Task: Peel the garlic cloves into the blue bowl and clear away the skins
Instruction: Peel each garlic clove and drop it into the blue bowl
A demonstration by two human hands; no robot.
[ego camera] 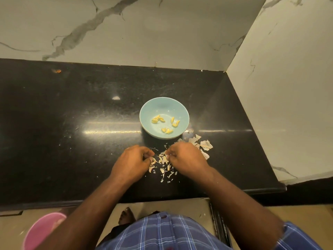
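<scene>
Working right over the pile of skins (163,163), both hands sit close together on the black bench (72,123), just in front of the blue bowl (164,117). The left hand (134,158) has its fingers curled in, pinching what looks like a pale bit of garlic or skin at the tips. The right hand (185,156) is curled the same way, fingertips meeting on a small pale piece near the left's. I can't tell whether it's one clove shared between them or just loose skin, it's too small.

The bowl already holds a handful of peeled yellow cloves (166,122), so peeling seems well along. Keeping it just beyond the hands makes sense: a short drop for each finished clove. More big flakes (203,144) lie just right of the bowl, partly behind the right hand.

A pink tub (42,230) sits down on the floor to the left, probably where the skins are meant to go, though that's a guess. Nothing has been swept up yet.
</scene>
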